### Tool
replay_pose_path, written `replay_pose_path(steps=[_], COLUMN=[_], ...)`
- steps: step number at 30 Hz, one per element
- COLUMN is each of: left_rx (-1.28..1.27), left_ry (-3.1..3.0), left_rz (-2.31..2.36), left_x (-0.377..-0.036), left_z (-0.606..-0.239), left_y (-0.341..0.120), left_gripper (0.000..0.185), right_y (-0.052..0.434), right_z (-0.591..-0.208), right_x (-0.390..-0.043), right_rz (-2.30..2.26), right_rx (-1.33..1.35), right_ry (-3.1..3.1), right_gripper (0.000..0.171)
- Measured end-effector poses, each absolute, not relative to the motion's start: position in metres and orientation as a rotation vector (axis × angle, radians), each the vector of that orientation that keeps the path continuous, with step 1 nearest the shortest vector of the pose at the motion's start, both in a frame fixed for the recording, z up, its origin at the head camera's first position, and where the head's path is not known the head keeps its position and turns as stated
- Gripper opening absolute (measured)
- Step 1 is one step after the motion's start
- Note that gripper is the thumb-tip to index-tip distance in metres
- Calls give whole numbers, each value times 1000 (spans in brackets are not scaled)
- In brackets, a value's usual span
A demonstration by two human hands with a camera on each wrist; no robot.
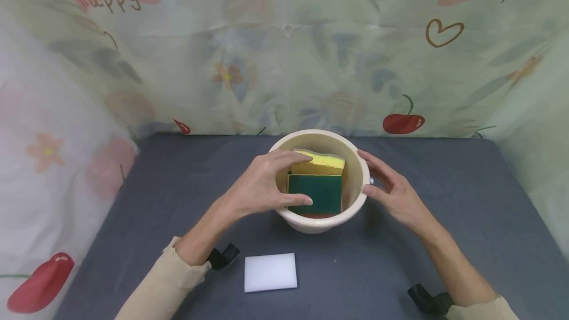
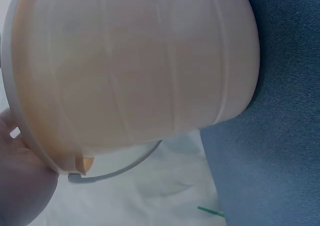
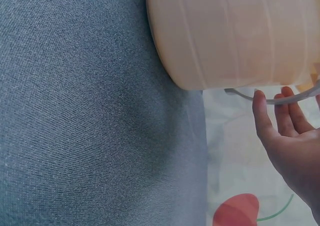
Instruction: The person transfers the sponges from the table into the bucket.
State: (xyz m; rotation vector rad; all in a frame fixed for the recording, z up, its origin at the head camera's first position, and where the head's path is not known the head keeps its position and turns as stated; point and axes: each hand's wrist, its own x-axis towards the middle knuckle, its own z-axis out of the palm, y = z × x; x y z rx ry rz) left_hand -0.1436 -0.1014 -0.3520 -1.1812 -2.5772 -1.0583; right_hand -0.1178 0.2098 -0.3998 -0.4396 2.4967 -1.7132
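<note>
Sponge (image 1: 316,192): green scouring face up, lying in the bowl toward its near side; a second sponge (image 1: 321,163), yellow, sits just behind it, touching.
Bowl (image 1: 358,169): cream plastic, round, upright on the counter near the middle; a thin wire handle (image 2: 122,167) hangs at its rim in the left wrist view.
Left hand (image 1: 262,184): reaches over the near-left rim into the bowl. Fingers (image 1: 291,158) curled over the yellow sponge's back edge, thumb on the green face near its lower edge; the hand grips the sponges.
Right hand (image 1: 393,189): at the bowl's outer right wall. Fingers (image 3: 280,111) straight and slightly spread, tips touching or nearly touching the rim; holds nothing. Thumb tip presses the wall in the head view.
White block (image 1: 270,272): flat, rectangular, on the counter just in front of the bowl, between the forearms, apart from both.
Counter (image 1: 444,162): grey-blue fabric surface.
Sleeves: beige, on both arms; dark wrist straps (image 1: 222,256) at each cuff.
Backdrop (image 1: 222,38): pale printed cloth, cherries, flowers, the word "happy", hung behind and at both sides.
</note>
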Motion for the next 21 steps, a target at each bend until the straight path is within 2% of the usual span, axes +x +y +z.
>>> replay_pose_path(steps=[21], left_rx=[-1127], left_ry=[-2367], left_rz=[-1166], left_x=[-132], left_z=[-357], left_y=[-124], left_gripper=[66], right_y=[211], right_z=[-398], right_x=[-116], right_rz=[-1708], right_rx=[-464], right_ry=[2489], right_gripper=[68])
